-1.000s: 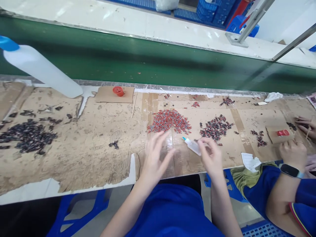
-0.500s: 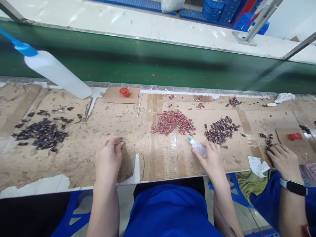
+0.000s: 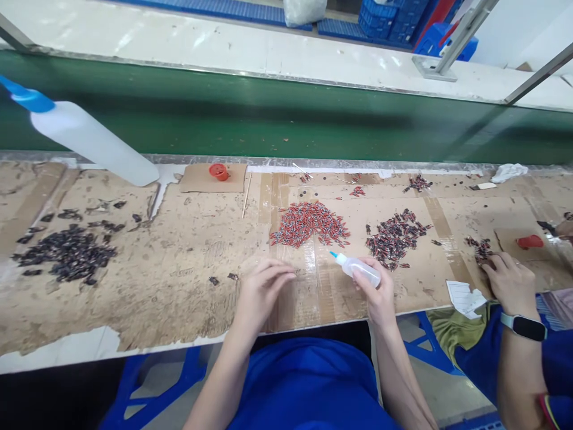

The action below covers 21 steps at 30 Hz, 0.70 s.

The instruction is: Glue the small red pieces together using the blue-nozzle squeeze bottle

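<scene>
My left hand (image 3: pixel 265 291) hovers over the taped cardboard, its fingers stretched forward with thumb and fingertips close together; I see nothing between them. Two small dark pieces (image 3: pixel 213 280) lie on the cardboard to its left. In my right hand (image 3: pixel 379 294) is a small clear squeeze bottle (image 3: pixel 362 271), tilted, its blue nozzle pointing up and left. Just beyond the nozzle spreads a pile of small red-and-silver parts (image 3: pixel 308 224). A pile of dark-and-red parts (image 3: pixel 396 237) lies beyond my right hand. Farther left sits a heap of black pieces (image 3: pixel 67 254).
A large white bottle (image 3: pixel 96 140) with a blue spout leans at the back left. A red cup (image 3: pixel 219 172) stands on a cardboard square, near a thin stick (image 3: pixel 246 195). At right, a co-worker's hand (image 3: pixel 510 280) touches a small cluster of parts. A torn paper (image 3: pixel 465 298) lies nearby.
My left hand has moved right, from the bare cardboard toward the red pile, uncovering two dark pieces. The squeeze bottle has shifted slightly left and lies flatter in my right hand.
</scene>
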{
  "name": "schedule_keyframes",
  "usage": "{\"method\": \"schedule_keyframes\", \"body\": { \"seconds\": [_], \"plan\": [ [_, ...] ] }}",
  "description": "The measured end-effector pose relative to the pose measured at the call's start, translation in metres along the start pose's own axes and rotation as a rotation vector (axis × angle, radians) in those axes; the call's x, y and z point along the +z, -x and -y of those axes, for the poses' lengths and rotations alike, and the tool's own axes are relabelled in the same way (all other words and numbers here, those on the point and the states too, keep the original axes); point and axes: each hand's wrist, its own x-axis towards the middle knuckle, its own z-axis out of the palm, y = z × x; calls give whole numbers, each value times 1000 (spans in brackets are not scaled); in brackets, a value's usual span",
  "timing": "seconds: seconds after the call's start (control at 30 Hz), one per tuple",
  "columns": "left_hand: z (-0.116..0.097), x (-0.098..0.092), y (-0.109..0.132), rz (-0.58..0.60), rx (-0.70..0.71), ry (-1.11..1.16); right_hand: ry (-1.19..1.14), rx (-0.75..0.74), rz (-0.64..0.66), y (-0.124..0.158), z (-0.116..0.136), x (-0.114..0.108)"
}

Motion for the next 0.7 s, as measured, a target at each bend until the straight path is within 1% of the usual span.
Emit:
{"method": "schedule_keyframes", "body": {
  "seconds": [0.07,0.1,0.17,0.23,0.3,0.4,0.47,0.57,0.7],
  "plan": [
    [2,14,2,14,14,-13,-139,48,-35,1,-4,6],
    [4,18,3,-8,24,-56,-206,72,-57,1,-5,9],
    [11,22,5,-88,58,-173,-306,119,-87,3,-7,16],
    [17,19,7,-161,96,-266,-342,144,-82,4,-8,22],
    [20,13,9,-166,106,-294,-322,143,-56,4,-9,26],
    [20,4,10,-83,126,-245,-241,107,-46,4,-12,33],
    [19,1,10,-40,169,-214,-191,62,-86,3,-13,38],
    [18,4,8,-38,224,-232,-125,15,-116,3,-11,45],
    [18,10,7,-49,211,-252,-34,-4,-41,4,-10,53]
  ]
}}
